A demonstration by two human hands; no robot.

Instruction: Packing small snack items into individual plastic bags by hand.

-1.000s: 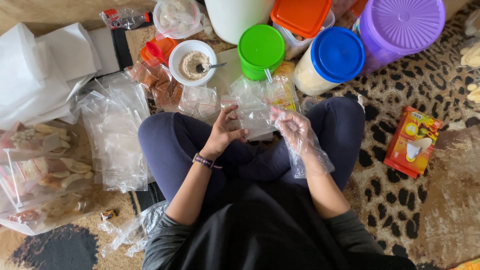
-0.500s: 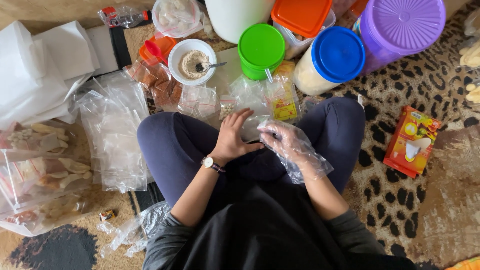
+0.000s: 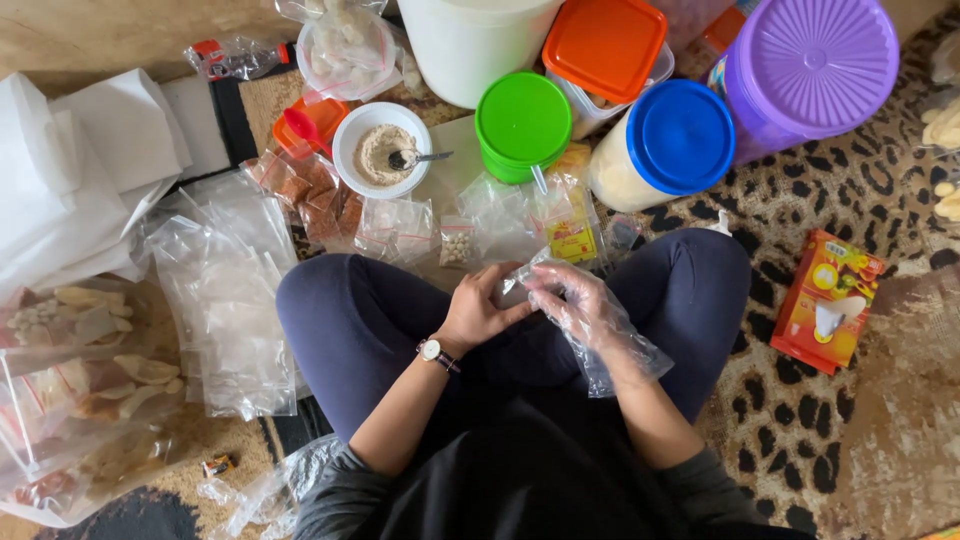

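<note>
Leopard-print carpet (image 3: 850, 200) covers the floor where a person sits cross-legged, with containers ranged in an arc in front of the knees. Largest is the purple-lidded tub (image 3: 815, 65) at the far right, then a white bucket (image 3: 480, 40), a blue-lidded jar (image 3: 680, 135), an orange-lidded box (image 3: 603, 35) and a green-lidded jar (image 3: 522, 118). To the left lies a stack of empty clear bags (image 3: 235, 300), with white paper (image 3: 80, 170) beyond it. A white bowl (image 3: 378, 150) of pale powder holds a spoon (image 3: 415, 158). An orange carton (image 3: 830, 300) lies well apart on the right.

Both hands meet above the lap. The left hand (image 3: 478, 310), bare and wearing a wristwatch, is closed with its fingertips pinching one edge of a small clear pouch (image 3: 515, 280). The right hand (image 3: 572, 298), covered by a loose disposable plastic glove, grips the opposite edge of the same pouch. The contents of the pouch cannot be made out.

Handling note: thin film of this kind is judged to slip easily against a gloved hand. Grip near the mouth on both sides, keep the opening uppermost, and pull the edges taut and level. Work over the lap, clear of the small filled packets (image 3: 458, 243) just beyond the knees.
</note>
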